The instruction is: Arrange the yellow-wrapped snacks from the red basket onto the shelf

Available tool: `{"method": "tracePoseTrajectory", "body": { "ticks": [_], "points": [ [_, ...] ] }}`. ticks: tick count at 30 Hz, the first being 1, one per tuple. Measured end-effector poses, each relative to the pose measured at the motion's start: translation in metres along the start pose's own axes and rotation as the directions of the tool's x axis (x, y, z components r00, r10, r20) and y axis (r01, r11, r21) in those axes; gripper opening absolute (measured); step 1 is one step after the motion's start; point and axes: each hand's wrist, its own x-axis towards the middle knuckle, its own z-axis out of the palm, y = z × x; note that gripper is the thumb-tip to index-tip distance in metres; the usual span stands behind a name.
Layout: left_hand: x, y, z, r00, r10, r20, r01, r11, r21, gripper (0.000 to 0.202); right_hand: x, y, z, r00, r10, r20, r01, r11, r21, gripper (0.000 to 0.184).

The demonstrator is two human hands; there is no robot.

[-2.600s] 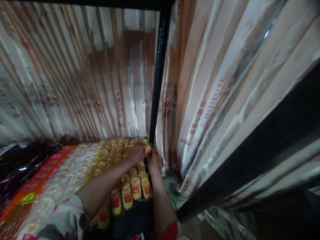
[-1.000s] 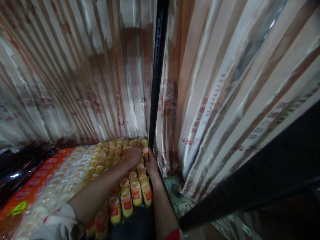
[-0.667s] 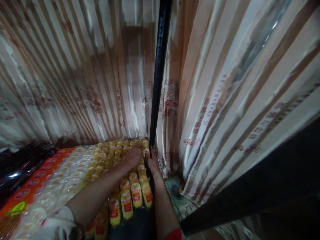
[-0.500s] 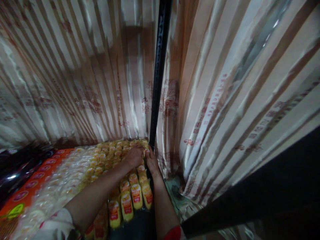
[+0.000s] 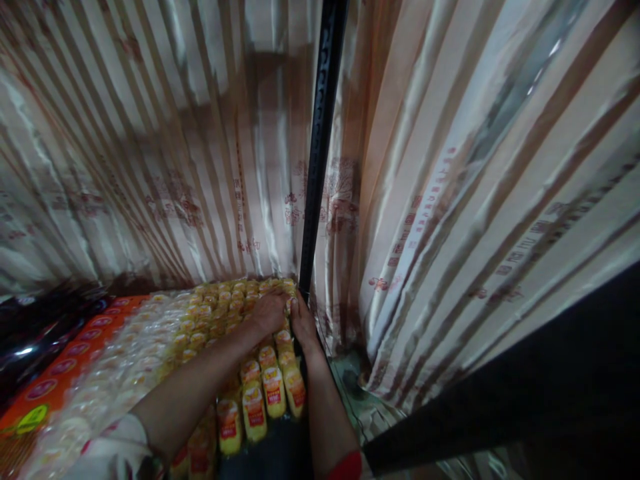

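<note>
Rows of small yellow packets with red labels [image 5: 265, 393] lie on a low shelf. My left hand [image 5: 269, 312] rests palm down on the far rows, fingers curled over the packets near the back right corner. My right hand [image 5: 301, 323] reaches beside it at the foot of the black upright post [image 5: 320, 147], fingers bent against a yellow packet [image 5: 289, 307] between the two hands. Whether either hand actually grips a packet is hidden.
A striped satin curtain [image 5: 440, 200] with red print hangs behind and to the right of the shelf. Clear-wrapped pale goods [image 5: 135, 353] and orange packs [image 5: 55, 387] lie to the left, dark shiny bags [image 5: 35, 327] beyond them. A black shelf beam [image 5: 500, 393] crosses the lower right.
Both hands stay at the back right corner. The right hand has slid slightly up toward the post's foot, closing in on the left hand. The view tilted a little.
</note>
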Motion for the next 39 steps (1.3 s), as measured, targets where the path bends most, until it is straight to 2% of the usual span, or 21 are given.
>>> {"method": "tracePoseTrajectory", "body": {
  "ticks": [5,9,16,22,30,35,39],
  "points": [
    [0.001,-0.004,0.005,0.999,0.023,-0.026,-0.021,0.998,0.056,0.038,0.001,-0.001,-0.004,0.996,0.068,-0.05,-0.068,0.998,0.008,0.06],
    [0.002,-0.007,0.009,0.997,0.063,-0.054,-0.058,0.995,0.076,0.038,-0.003,-0.004,-0.01,0.99,0.099,-0.099,-0.098,0.995,0.018,0.056],
    [0.0,-0.003,0.005,0.995,0.06,-0.082,-0.052,0.994,0.097,0.033,-0.018,-0.008,-0.016,0.989,0.115,-0.09,-0.121,0.99,-0.068,0.053],
    [-0.006,0.008,0.0,0.995,0.051,-0.09,-0.048,0.998,0.032,0.032,-0.034,-0.006,-0.019,0.99,0.108,-0.087,-0.112,0.993,-0.034,0.057],
    [-0.029,0.037,0.001,0.994,0.089,-0.067,-0.088,0.996,0.011,0.029,-0.056,-0.025,-0.027,0.993,0.024,-0.118,-0.024,1.0,0.006,0.053],
    [-0.053,0.054,0.002,0.995,0.086,-0.051,-0.087,0.996,-0.035,0.029,-0.076,-0.042,-0.034,0.994,0.06,-0.096,-0.061,0.998,-0.009,0.052],
    [-0.077,0.062,0.001,0.997,0.051,-0.054,-0.056,0.994,-0.091,0.032,-0.096,-0.058,-0.039,0.986,0.11,-0.122,-0.118,0.991,-0.065,0.052]
  ]
}}
